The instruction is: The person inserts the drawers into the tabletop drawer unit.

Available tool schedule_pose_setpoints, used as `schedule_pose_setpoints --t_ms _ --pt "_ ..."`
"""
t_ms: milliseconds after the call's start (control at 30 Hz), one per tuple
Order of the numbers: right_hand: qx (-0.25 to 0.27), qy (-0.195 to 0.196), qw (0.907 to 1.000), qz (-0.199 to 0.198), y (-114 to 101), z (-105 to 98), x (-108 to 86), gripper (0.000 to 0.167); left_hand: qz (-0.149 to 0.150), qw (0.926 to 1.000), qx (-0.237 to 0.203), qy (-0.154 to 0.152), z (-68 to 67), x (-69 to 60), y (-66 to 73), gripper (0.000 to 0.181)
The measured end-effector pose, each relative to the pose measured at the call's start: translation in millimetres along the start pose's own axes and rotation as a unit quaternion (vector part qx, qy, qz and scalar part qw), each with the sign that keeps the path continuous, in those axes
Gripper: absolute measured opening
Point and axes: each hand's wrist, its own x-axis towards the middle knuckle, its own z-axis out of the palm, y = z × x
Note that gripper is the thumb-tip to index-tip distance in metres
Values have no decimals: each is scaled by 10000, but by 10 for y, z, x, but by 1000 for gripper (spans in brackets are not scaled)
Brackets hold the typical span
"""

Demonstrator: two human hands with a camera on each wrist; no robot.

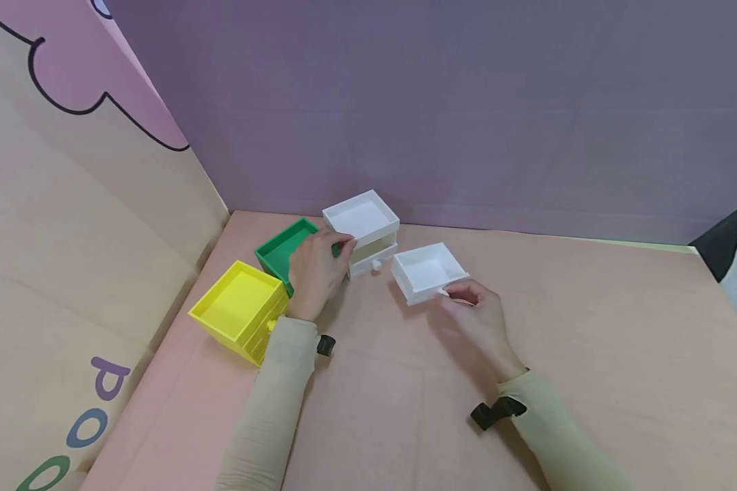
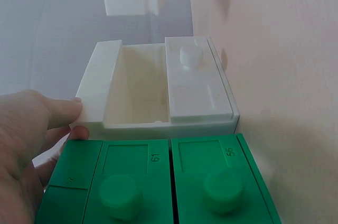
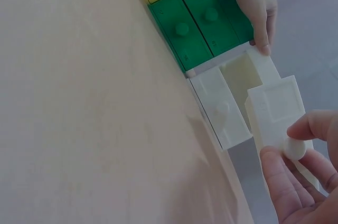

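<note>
My left hand (image 1: 313,276) grips the near left corner of a small white drawer cabinet (image 1: 364,217), its thumb and a finger pinching the edge in the left wrist view. The cabinet's upper slot (image 2: 141,86) gapes with no drawer in it, while the lower drawer (image 2: 196,97) sits pushed in. To the right, my right hand (image 1: 480,322) pinches the round knob (image 3: 294,149) of a white drawer (image 1: 428,267), held out apart from the cabinet. The drawer's tray faces up.
A green drawer cabinet (image 1: 278,254) stands right beside the white one, partly behind my left hand. Nearer me is a yellow drawer cabinet (image 1: 238,300). A pink-toned cloth (image 1: 393,409) covers the table; a purple-grey wall (image 1: 442,116) rises behind.
</note>
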Motion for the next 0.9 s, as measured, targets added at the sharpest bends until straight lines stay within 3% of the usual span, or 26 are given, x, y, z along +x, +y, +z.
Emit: schedule_pose_setpoints --t_ms 400,900 --pt "-167 -76 9997 -140 -17 150 69 20 -39 10000 8 -28 -7 -18 10 25" --pt "-2 -174 9997 -163 -58 284 112 19 -2 10000 46 -13 7 -22 28 25"
